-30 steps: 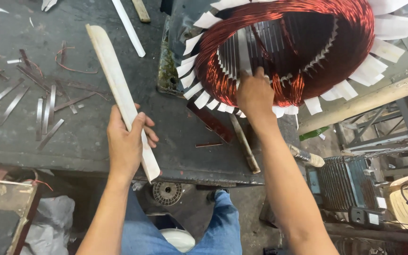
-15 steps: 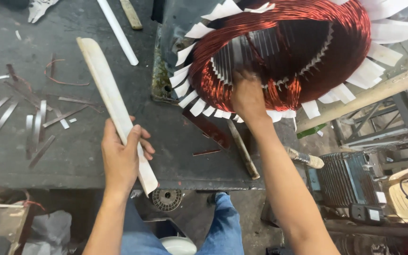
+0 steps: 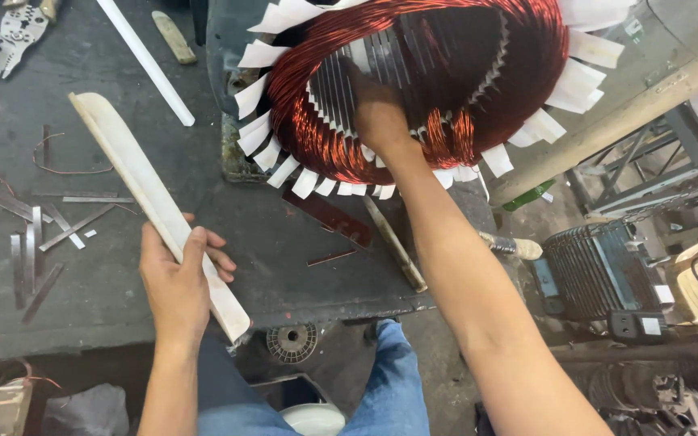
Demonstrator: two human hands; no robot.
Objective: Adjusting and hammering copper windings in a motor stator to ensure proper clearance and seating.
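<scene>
My left hand [image 3: 176, 282] grips a long flat white stick [image 3: 131, 173] near its lower end, and the stick slants up to the left over the dark workbench [image 3: 284, 242]. My right hand [image 3: 377, 113] reaches into the bore of a large motor stator [image 3: 414, 81] wound with red copper wire and presses on the slotted inner wall. White paper slot liners [image 3: 304, 182] stick out all around the winding's rim. The right hand's fingers lie hidden inside the bore, so I cannot see if they hold anything.
Several thin metal strips [image 3: 30, 234] lie on the bench at the left. A white rod [image 3: 147, 60] and a wooden handle [image 3: 174, 36] lie at the back. A hammer [image 3: 397, 246] rests near the bench's front edge. A finned grey motor [image 3: 599, 270] stands on the floor at right.
My right hand has pushed further up into the stator bore. My left hand keeps hold of the white stick, with little change in its place on the bench.
</scene>
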